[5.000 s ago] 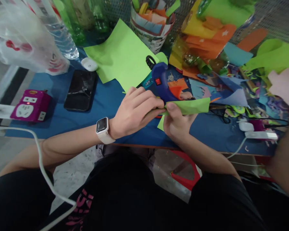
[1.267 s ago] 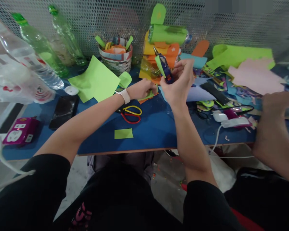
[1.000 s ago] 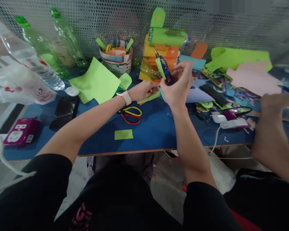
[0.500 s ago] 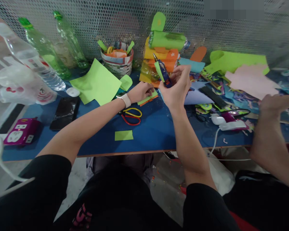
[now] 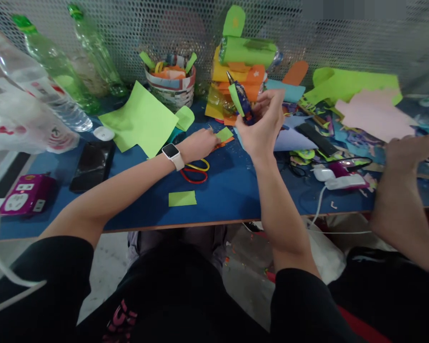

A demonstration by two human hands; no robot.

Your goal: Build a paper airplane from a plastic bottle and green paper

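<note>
My right hand [image 5: 260, 125] is closed around a dark blue glue gun [image 5: 241, 95] with its pointed metal tip upward. A small green paper strip [image 5: 236, 99] shows against the glue gun's side; whether it is stuck there or held by my fingers is unclear. My left hand [image 5: 204, 144], wearing a white watch, has its fingers bent together at the edge of small green and orange paper pieces [image 5: 224, 135]. Below that wrist lie scissors [image 5: 196, 172] with one yellow and one red handle, their blades hidden. Nearer the front edge lies a green paper rectangle [image 5: 182, 198].
A large green sheet [image 5: 139, 119] and a woven basket [image 5: 171, 90] stand left of a bottle-and-paper model [image 5: 248, 51]. Bottles, a phone [image 5: 92, 166] and a purple socket block [image 5: 27, 194] occupy the left. Paper scraps and another person's hand [image 5: 407, 150] are on the right.
My left fingers have closed at the small paper pieces, and that wrist has turned so the watch face shows. My right hand keeps the glue gun in nearly the same place.
</note>
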